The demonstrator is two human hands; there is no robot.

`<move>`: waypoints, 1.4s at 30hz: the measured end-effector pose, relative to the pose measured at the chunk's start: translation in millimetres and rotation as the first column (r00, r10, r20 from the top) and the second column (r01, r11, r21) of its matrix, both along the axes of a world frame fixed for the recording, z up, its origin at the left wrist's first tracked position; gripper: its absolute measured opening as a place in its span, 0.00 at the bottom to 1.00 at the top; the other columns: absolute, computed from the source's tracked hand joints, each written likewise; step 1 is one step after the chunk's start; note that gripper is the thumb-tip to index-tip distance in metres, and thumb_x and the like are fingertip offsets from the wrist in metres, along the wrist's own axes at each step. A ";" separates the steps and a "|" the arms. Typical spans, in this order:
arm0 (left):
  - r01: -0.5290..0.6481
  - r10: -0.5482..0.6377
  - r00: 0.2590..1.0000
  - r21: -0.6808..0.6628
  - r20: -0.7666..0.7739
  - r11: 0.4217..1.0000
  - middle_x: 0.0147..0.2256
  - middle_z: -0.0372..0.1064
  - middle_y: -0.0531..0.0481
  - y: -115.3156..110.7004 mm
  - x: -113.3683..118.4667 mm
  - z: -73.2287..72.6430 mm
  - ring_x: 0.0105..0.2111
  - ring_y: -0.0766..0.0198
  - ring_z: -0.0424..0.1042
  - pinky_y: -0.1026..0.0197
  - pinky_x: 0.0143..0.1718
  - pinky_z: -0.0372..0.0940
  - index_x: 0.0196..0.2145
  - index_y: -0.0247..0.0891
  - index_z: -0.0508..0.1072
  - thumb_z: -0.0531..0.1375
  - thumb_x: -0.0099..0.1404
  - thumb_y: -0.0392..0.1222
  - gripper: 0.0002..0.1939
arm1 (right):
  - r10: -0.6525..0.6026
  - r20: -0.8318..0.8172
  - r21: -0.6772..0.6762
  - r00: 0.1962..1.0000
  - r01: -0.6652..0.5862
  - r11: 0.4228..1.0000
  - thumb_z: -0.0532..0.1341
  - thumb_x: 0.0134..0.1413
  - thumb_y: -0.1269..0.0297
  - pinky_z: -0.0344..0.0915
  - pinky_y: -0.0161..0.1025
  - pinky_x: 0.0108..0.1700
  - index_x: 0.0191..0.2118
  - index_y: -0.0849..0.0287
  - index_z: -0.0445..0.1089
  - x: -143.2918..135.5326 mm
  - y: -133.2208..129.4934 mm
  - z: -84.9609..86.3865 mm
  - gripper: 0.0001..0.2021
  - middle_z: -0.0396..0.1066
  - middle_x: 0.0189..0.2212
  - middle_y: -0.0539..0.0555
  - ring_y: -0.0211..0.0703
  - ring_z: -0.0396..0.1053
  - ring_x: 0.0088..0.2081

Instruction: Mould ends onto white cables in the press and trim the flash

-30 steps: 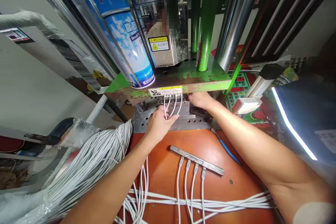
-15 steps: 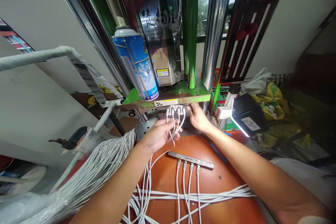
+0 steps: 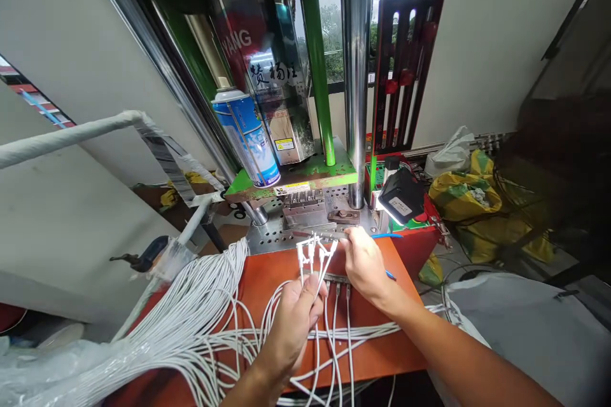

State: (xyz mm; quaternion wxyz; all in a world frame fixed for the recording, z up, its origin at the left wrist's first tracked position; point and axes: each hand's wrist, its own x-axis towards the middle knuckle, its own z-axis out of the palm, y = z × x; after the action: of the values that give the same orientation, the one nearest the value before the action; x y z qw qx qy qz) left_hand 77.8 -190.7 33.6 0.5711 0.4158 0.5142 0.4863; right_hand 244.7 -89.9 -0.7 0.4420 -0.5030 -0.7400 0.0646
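Observation:
My left hand is closed around several white cables just below their plugs. The white moulded connectors stand upright above its fingers, joined at the top by thin strips of white plastic. My right hand pinches the right end of a narrow metal bar, which lies right behind the connector tops. Whether the connectors still touch the bar I cannot tell. Below, a second metal bar with white cables plugged into it rests on the orange table, partly hidden by my hands.
Behind the hands stands a press with a green plate above a metal mould. A blue spray can is on the plate. A thick bundle of white cables lies left. A black lamp sits right, near yellow bags.
Both hands have come out from under the green plate towards me, bringing the cables with their connectors and the metal bar. The mould now shows. The view has shifted.

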 end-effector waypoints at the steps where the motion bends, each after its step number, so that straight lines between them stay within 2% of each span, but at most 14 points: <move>1: 0.004 -0.004 1.000 -0.005 -0.012 1.000 0.15 0.48 0.62 -1.5 -0.6 -0.8 0.18 0.73 0.42 0.66 0.20 0.40 0.32 0.36 0.70 0.61 0.66 0.72 0.31 | -0.008 0.023 -0.014 1.000 0.008 1.000 0.49 0.73 0.65 0.61 0.44 0.41 0.43 0.57 0.66 -0.6 -1.9 -2.0 0.10 0.70 0.38 0.57 0.50 0.66 0.38; 12: -0.057 0.054 0.998 -0.126 -0.024 0.990 0.15 0.45 0.63 -16.7 -7.7 -19.8 0.17 0.73 0.39 0.68 0.19 0.38 0.31 0.38 0.68 0.62 0.63 0.75 0.33 | -0.015 0.220 -0.155 0.975 0.050 0.987 0.55 0.72 0.69 0.51 0.43 0.39 0.36 0.56 0.63 -12.7 -20.0 -1.6 0.09 0.69 0.36 0.54 0.47 0.63 0.37; 22: -0.014 0.005 0.998 -0.132 -0.070 0.991 0.19 0.50 0.57 -65.2 -14.4 11.4 0.18 0.72 0.48 0.63 0.23 0.38 0.23 0.37 0.69 0.64 0.63 0.73 0.34 | -0.022 0.131 -0.230 0.991 0.052 0.972 0.54 0.70 0.68 0.55 0.46 0.40 0.34 0.55 0.65 7.9 14.0 -10.6 0.10 0.70 0.34 0.61 0.52 0.65 0.37; 26: 0.039 -0.042 0.997 -0.051 -0.068 0.998 0.18 0.49 0.58 -55.3 -25.3 21.6 0.18 0.72 0.47 0.63 0.22 0.40 0.23 0.37 0.71 0.66 0.62 0.72 0.33 | 0.086 0.032 -0.261 0.996 -0.074 0.962 0.57 0.68 0.65 0.59 0.48 0.44 0.30 0.56 0.67 8.1 12.4 -8.7 0.12 0.71 0.36 0.62 0.54 0.65 0.41; 30: 0.169 -0.169 0.984 -0.005 -0.063 0.986 0.17 0.47 0.59 -35.2 -31.6 28.6 0.18 0.72 0.45 0.63 0.22 0.40 0.25 0.37 0.71 0.64 0.64 0.71 0.32 | 0.183 -0.113 -0.303 0.977 -0.210 0.930 0.52 0.74 0.54 0.63 0.44 0.41 0.33 0.57 0.71 3.1 -3.2 13.4 0.19 0.73 0.37 0.60 0.50 0.67 0.40; 32: 0.236 -0.235 0.970 0.010 -0.068 0.972 0.17 0.47 0.59 -27.3 -32.1 30.3 0.18 0.72 0.45 0.63 0.22 0.39 0.24 0.36 0.70 0.63 0.65 0.71 0.32 | 0.308 -0.252 -0.393 0.917 -0.388 0.834 0.45 0.76 0.45 0.64 0.39 0.33 0.36 0.56 0.72 1.4 -9.7 29.8 0.27 0.73 0.31 0.55 0.43 0.67 0.31; 33: 0.258 -0.256 0.964 0.021 -0.073 0.966 0.18 0.47 0.59 -23.5 -32.2 30.6 0.18 0.72 0.46 0.63 0.22 0.39 0.24 0.36 0.69 0.63 0.65 0.71 0.33 | 0.397 -0.382 -0.466 0.835 -0.545 0.697 0.42 0.76 0.40 0.62 0.37 0.29 0.35 0.56 0.72 0.1 -12.0 37.4 0.31 0.72 0.27 0.53 0.40 0.66 0.26; 34: 0.272 -0.269 0.960 0.031 -0.078 0.962 0.18 0.48 0.58 -19.5 -32.4 30.5 0.18 0.72 0.46 0.63 0.22 0.39 0.24 0.36 0.69 0.63 0.66 0.70 0.33 | 0.455 -0.541 -0.512 0.707 -0.706 0.490 0.41 0.74 0.37 0.60 0.36 0.26 0.35 0.56 0.73 -1.8 -13.3 43.7 0.34 0.71 0.24 0.51 0.38 0.64 0.23; 35: 0.279 -0.275 0.958 0.040 -0.084 0.960 0.18 0.49 0.58 -15.1 -32.9 29.9 0.18 0.72 0.47 0.63 0.22 0.39 0.24 0.36 0.69 0.64 0.65 0.70 0.32 | 0.451 -0.697 -0.495 0.558 -0.829 0.261 0.45 0.72 0.34 0.58 0.35 0.23 0.34 0.57 0.73 -4.0 -13.3 48.1 0.33 0.70 0.23 0.51 0.37 0.63 0.21; 36: 0.282 -0.278 0.957 0.044 -0.089 0.958 0.18 0.49 0.58 -10.2 -33.9 28.9 0.18 0.72 0.47 0.64 0.22 0.39 0.24 0.36 0.70 0.64 0.65 0.70 0.32 | 0.388 -0.816 -0.423 0.429 -0.900 0.106 0.53 0.68 0.34 0.56 0.35 0.22 0.32 0.57 0.74 -6.4 -11.6 50.3 0.30 0.70 0.22 0.51 0.37 0.63 0.20; 37: 0.286 -0.281 0.955 0.043 -0.090 0.957 0.18 0.49 0.58 -4.9 -35.5 27.4 0.18 0.72 0.46 0.64 0.22 0.39 0.25 0.35 0.70 0.64 0.66 0.70 0.32 | 0.307 -0.886 -0.341 0.347 -0.937 0.077 0.62 0.62 0.36 0.56 0.35 0.22 0.31 0.58 0.74 -8.5 -8.0 50.2 0.26 0.71 0.23 0.52 0.37 0.63 0.20; 38: 0.291 -0.287 0.954 0.036 -0.089 0.956 0.18 0.48 0.59 0.8 -37.7 25.4 0.18 0.73 0.45 0.64 0.21 0.39 0.26 0.35 0.72 0.64 0.66 0.70 0.31 | 0.241 -0.917 -0.280 0.317 -0.944 0.177 0.69 0.55 0.41 0.57 0.35 0.23 0.30 0.59 0.74 -9.9 -2.5 47.9 0.23 0.71 0.23 0.52 0.38 0.64 0.21; 41: 0.297 -0.294 0.952 0.030 -0.080 0.954 0.18 0.45 0.61 18.6 -46.2 17.4 0.17 0.74 0.42 0.65 0.20 0.37 0.29 0.35 0.73 0.63 0.66 0.69 0.30 | 0.068 -0.955 -0.182 0.287 -0.755 0.630 0.74 0.49 0.47 0.59 0.35 0.26 0.31 0.59 0.73 -7.8 20.8 33.0 0.20 0.70 0.25 0.50 0.37 0.62 0.25; 42: 0.290 -0.287 0.955 0.040 -0.075 0.956 0.18 0.46 0.61 24.2 -48.8 14.3 0.16 0.75 0.42 0.66 0.19 0.36 0.29 0.35 0.73 0.64 0.67 0.68 0.30 | 0.027 -0.961 -0.176 0.276 -0.681 0.711 0.73 0.51 0.46 0.59 0.34 0.27 0.33 0.58 0.72 -5.3 28.2 27.2 0.20 0.69 0.25 0.48 0.36 0.61 0.25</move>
State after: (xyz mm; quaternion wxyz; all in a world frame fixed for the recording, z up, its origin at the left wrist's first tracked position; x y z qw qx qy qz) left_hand 29.0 -166.5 47.8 0.6073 0.5171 0.4549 0.3960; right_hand 239.4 -61.7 26.5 0.5722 -0.2917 -0.4056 0.6505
